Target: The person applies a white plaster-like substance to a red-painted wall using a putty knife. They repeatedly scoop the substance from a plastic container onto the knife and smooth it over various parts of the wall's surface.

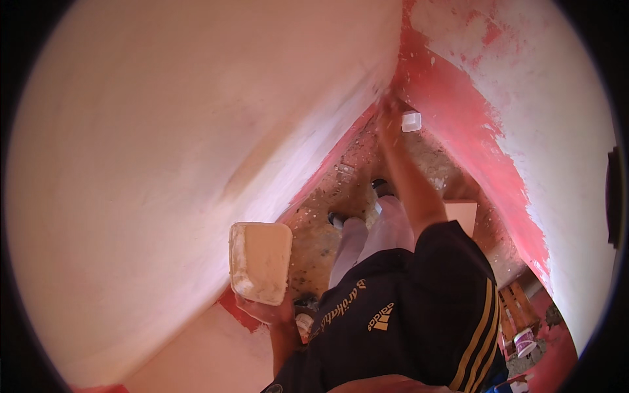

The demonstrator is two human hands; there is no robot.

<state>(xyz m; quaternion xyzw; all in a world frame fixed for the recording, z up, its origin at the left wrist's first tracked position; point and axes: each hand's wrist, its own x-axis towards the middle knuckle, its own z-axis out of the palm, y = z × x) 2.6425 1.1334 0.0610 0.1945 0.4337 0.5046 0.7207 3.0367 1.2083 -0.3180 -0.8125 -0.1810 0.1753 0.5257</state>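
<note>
A rectangular tub point(261, 259) of cream paint rests in my left hand point(261, 309), whose fingers are wrapped under its near end, close to the pale left wall point(151, 164). My right hand point(391, 108), slightly blurred, is raised at the corner where that wall meets the pink, patchily white wall point(452, 92). Its fingers look closed, but what they grip is hidden. A small white square object point(411, 121) appears just to the right of that hand.
My feet stand on the speckled, dirty floor point(311, 252) between converging walls. A pale board or box point(462, 216) is beside my right arm. At lower right lie a wooden slatted piece point(511, 301) and a white-and-purple bucket point(524, 342).
</note>
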